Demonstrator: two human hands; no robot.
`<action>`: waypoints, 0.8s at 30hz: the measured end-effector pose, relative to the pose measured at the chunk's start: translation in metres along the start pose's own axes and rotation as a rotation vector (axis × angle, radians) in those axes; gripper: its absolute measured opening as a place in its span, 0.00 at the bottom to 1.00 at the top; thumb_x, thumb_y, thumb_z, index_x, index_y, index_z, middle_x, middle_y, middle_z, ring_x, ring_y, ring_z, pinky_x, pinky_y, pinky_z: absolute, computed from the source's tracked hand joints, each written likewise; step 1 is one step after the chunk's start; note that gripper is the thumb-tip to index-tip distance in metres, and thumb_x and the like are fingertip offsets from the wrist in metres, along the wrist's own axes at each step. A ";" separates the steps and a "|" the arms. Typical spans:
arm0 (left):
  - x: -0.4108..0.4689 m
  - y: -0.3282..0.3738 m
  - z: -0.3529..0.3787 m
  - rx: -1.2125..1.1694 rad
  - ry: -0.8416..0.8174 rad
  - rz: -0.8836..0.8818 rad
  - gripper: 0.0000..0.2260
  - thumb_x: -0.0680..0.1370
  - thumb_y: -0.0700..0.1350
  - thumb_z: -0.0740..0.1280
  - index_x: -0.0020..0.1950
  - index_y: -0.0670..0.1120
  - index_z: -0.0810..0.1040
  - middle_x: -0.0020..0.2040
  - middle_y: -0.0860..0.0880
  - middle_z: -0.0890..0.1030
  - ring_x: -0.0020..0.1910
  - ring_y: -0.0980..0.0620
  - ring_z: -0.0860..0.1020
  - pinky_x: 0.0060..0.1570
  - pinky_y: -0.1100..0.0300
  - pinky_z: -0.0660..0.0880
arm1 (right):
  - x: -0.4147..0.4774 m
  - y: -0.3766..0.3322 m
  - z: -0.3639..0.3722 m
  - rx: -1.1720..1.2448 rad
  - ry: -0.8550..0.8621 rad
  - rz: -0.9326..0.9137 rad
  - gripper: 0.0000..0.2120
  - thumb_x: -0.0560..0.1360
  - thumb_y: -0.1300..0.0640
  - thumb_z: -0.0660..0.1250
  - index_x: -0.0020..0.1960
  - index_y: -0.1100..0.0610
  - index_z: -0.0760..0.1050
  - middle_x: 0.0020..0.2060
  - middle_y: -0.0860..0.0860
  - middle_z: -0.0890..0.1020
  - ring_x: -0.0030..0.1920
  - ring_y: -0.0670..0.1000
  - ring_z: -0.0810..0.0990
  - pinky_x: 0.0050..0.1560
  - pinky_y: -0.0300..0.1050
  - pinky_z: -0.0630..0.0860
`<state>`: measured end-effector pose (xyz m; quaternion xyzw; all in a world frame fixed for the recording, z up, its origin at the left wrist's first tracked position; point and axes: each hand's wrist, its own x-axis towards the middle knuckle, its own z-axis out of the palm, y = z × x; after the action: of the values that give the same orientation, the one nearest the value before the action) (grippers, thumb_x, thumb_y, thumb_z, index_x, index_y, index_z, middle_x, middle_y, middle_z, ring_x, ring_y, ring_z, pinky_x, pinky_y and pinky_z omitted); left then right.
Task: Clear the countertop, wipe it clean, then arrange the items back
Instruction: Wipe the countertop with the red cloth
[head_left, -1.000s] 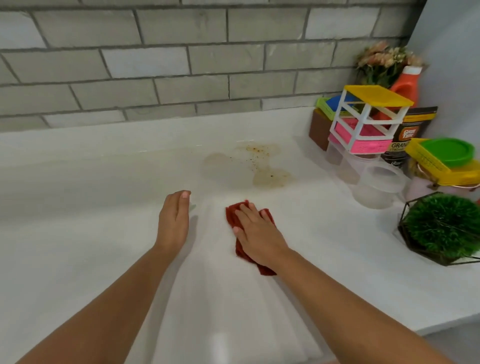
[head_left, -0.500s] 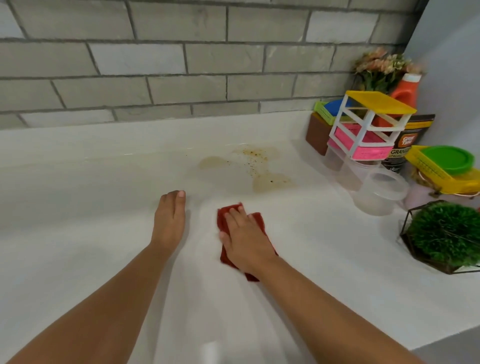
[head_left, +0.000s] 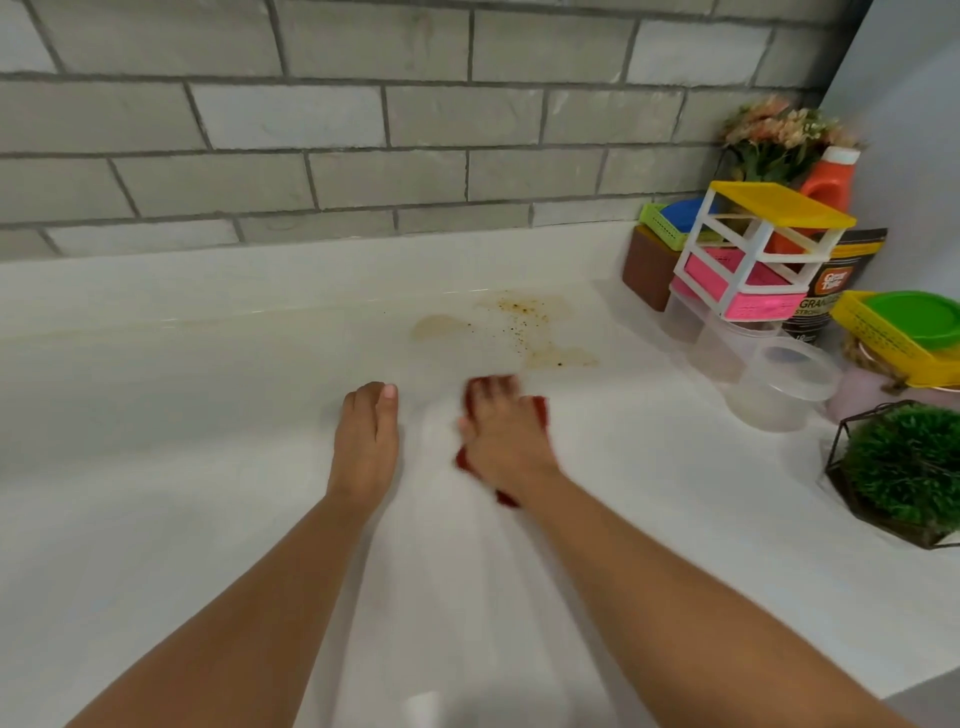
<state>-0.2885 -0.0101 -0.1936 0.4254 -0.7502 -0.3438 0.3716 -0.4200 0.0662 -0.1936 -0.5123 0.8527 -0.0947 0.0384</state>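
Note:
My right hand lies flat with straight fingers on a red cloth and presses it onto the white countertop; the hand is blurred. The cloth shows only at its edges around my hand. Just beyond the cloth, a brownish stain with dark specks spreads over the counter near the back. My left hand rests flat on the counter, fingers together, a little left of the cloth.
Pushed to the right end stand a small drawer rack with a yellow top, clear tubs, a yellow basket with a green lid, an orange bottle, flowers and a green plant in a wire frame. A grey brick wall backs the counter.
My right hand has slid the red cloth forward, closer to the stain. My left hand stays flat in about the same place.

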 end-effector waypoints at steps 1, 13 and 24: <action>0.000 0.000 0.000 -0.004 -0.003 0.003 0.16 0.82 0.48 0.51 0.58 0.40 0.73 0.52 0.45 0.73 0.54 0.49 0.70 0.53 0.64 0.60 | -0.014 -0.018 0.002 0.044 -0.037 -0.106 0.27 0.82 0.49 0.47 0.77 0.58 0.47 0.77 0.56 0.50 0.76 0.56 0.44 0.74 0.52 0.47; -0.004 0.000 -0.004 -0.068 -0.012 -0.007 0.17 0.83 0.48 0.50 0.61 0.41 0.72 0.55 0.46 0.71 0.52 0.54 0.68 0.54 0.64 0.60 | -0.027 0.095 -0.026 0.189 0.177 0.329 0.20 0.81 0.55 0.51 0.71 0.60 0.64 0.75 0.56 0.58 0.74 0.56 0.57 0.74 0.48 0.48; 0.018 0.001 0.000 -0.026 0.019 -0.046 0.19 0.82 0.50 0.50 0.64 0.41 0.70 0.63 0.41 0.70 0.63 0.47 0.66 0.61 0.62 0.58 | -0.064 0.054 -0.019 0.290 -0.031 -0.192 0.21 0.82 0.51 0.50 0.74 0.51 0.57 0.76 0.46 0.51 0.76 0.45 0.49 0.73 0.38 0.44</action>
<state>-0.2954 -0.0253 -0.1881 0.4407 -0.7322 -0.3579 0.3762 -0.4396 0.1493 -0.1881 -0.5820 0.7765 -0.2118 0.1159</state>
